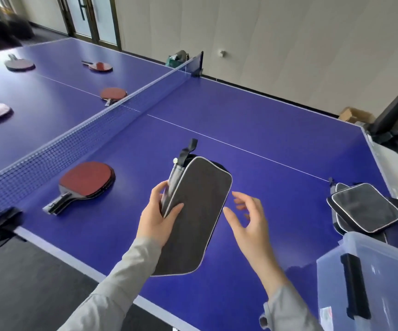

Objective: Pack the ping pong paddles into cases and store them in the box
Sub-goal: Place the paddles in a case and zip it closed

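Over table [253, 111]: L hand [156, 217] fingers pinching case [193, 216]; R hand [248, 218] fingers spread.

Left hand [156, 215] gripping grey case [194, 216] above blue table [253, 130]; right hand [250, 219] spread just beside it. Red paddles [85, 181] stacked near net [78, 137], left. Clear box [370, 280] near right, more cases [364, 210] behind.

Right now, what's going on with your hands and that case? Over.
Left hand grips grey case. Right hand open beside it, not touching. Nearest paddles unpacked by the net. Box at right, nothing blocking.
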